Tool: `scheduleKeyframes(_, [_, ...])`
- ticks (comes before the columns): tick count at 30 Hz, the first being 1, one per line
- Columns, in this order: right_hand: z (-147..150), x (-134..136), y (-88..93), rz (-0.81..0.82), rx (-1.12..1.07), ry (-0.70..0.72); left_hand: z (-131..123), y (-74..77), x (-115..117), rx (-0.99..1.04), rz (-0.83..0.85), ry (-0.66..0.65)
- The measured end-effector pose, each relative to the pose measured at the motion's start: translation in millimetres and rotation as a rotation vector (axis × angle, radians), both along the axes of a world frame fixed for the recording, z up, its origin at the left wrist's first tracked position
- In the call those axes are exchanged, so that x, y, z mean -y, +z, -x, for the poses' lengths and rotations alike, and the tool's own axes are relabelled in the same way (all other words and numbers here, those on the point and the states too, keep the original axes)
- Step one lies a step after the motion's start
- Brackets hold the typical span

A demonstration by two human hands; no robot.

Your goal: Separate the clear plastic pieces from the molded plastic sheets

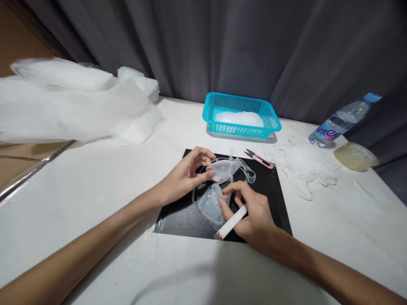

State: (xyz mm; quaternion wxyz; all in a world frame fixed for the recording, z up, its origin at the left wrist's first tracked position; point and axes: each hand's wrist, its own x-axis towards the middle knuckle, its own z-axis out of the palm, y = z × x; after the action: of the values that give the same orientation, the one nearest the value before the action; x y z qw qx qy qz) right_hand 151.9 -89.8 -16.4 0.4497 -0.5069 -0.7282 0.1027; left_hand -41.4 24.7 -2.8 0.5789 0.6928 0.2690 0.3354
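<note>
A translucent moulded plastic piece (pixel 219 182) with round studs lies on a black mat (pixel 273 190) in the middle of the white table. My left hand (pixel 187 173) pinches its upper part between thumb and fingers. My right hand (pixel 251 212) holds a white knife-like tool (pixel 232 222) with a red tip, its fingers closed round it, and its fingertips press on the lower studded part of the piece.
Small pink snips (pixel 259 158) lie on the mat's far edge. A teal basket (pixel 240 115) with white pieces stands behind. Plastic scraps (pixel 305 167), a water bottle (pixel 341 120) and a tape roll (pixel 355 156) are at right. A heap of white plastic bags (pixel 73 101) is at left.
</note>
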Motion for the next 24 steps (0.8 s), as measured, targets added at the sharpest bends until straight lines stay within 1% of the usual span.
scheduleKeyframes(2, [-0.3, 1.2, -1.8, 0.048, -0.034, -0.033, 1.0, 1.0, -1.2, -0.066, -0.048, 0.015])
scheduleKeyframes(4, [-0.5, 1.9, -3.6, 0.078, -0.070, -0.050, 1.1, 3.8, -1.5, -0.124, -0.053, 0.011])
scheduleKeyframes(8, [0.2, 2.8, -5.4, 0.043, -0.095, -0.061, -0.2, 10.7, 0.1, -0.184, 0.014, -0.042])
scheduleKeyframes(11, [1.3, 3.5, -5.1, 0.027, -0.081, -0.050, -0.7, 12.8, 1.5, -0.243, 0.055, -0.067])
scheduleKeyframes(13, [2.0, 4.1, -4.9, 0.029, -0.078, -0.045, -0.7, 13.5, 2.2, -0.265, 0.064, -0.086])
scheduleKeyframes(16, [2.3, 4.7, -5.7, 0.046, -0.079, -0.049, -1.6, 16.0, 4.3, -0.257, 0.051, -0.082])
scheduleKeyframes(19, [-0.6, 2.5, -5.7, 0.101, -0.093, -0.049, -4.1, 20.1, 9.4, -0.282, -0.011, -0.053])
scheduleKeyframes(21, [-4.8, -2.0, -2.3, 0.113, -0.091, -0.072, -5.9, 22.5, 14.2, -0.327, -0.093, 0.000])
scheduleKeyframes(23, [-10.2, -8.6, 4.7, 0.067, -0.056, -0.128, -7.2, 24.1, 19.5, -0.369, -0.190, 0.049])
scheduleKeyframes(24, [-12.9, -12.1, 9.1, 0.029, -0.022, -0.157, -7.5, 24.7, 22.0, -0.377, -0.235, 0.053])
